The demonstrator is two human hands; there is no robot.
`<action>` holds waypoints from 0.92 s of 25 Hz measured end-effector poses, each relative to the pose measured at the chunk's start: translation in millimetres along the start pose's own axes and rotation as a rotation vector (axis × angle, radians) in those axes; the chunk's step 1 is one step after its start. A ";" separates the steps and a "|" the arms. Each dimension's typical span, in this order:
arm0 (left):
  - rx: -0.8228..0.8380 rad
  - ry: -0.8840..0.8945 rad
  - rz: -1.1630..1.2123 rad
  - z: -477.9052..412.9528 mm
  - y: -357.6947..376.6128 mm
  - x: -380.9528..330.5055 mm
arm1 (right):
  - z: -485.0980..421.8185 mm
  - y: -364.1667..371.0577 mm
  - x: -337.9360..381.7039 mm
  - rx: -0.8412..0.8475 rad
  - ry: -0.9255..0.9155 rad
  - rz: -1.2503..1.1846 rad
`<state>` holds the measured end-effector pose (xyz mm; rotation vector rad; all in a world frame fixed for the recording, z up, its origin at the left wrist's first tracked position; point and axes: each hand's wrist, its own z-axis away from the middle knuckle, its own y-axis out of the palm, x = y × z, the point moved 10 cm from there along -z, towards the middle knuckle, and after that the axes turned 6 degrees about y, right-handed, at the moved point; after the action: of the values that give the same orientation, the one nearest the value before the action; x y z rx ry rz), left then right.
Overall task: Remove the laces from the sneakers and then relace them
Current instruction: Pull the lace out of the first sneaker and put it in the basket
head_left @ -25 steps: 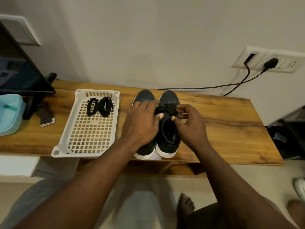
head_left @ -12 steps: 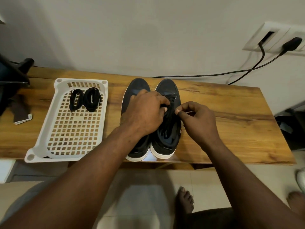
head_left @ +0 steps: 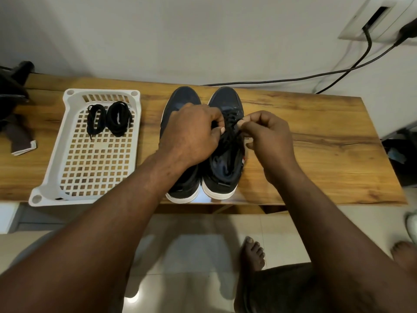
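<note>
Two dark navy sneakers with white soles stand side by side on the wooden bench point(head_left: 316, 141), toes toward the wall. The left sneaker point(head_left: 184, 98) is mostly covered by my left hand point(head_left: 191, 134). The right sneaker point(head_left: 225, 159) carries a black lace point(head_left: 230, 134) bunched over its tongue. My left hand pinches that lace from the left, thumb against curled fingers. From the right, my right hand point(head_left: 268, 138) pinches the lace between thumb and forefinger. Two coiled black laces point(head_left: 110, 118) lie in the white basket.
The white perforated basket point(head_left: 56, 168) sits on the bench's left part. A dark stand point(head_left: 13, 86) and a folded dark cloth point(head_left: 20, 141) are at the far left. Black cables point(head_left: 293, 77) run along the wall to sockets. Bare feet rest on the tiled floor.
The view has dropped and moved closer. Both hands have closed in on the right sneaker's lace and now pinch it over the tongue.
</note>
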<state>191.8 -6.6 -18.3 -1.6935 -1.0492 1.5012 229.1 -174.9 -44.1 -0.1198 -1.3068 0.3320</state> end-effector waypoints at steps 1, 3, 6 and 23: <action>-0.006 -0.002 0.010 -0.3 -0.8 0.3 | -0.8 -0.3 -2.8 0.035 0.063 -0.143; -0.010 -0.005 0.026 -0.9 -1.8 0.5 | -2.5 0.0 -1.9 0.107 0.111 -0.312; -0.013 -0.008 0.041 -1.3 -1.6 0.5 | -8.0 -11.1 8.8 0.131 0.062 -0.495; -0.026 -0.120 0.262 -1.5 -16.6 3.5 | -15.5 -20.5 -7.4 -0.020 0.029 -0.034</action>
<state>190.9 4.4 -5.5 -1.8342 -0.9381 1.7795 245.9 -195.1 -49.4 -0.1184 -1.2821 0.2876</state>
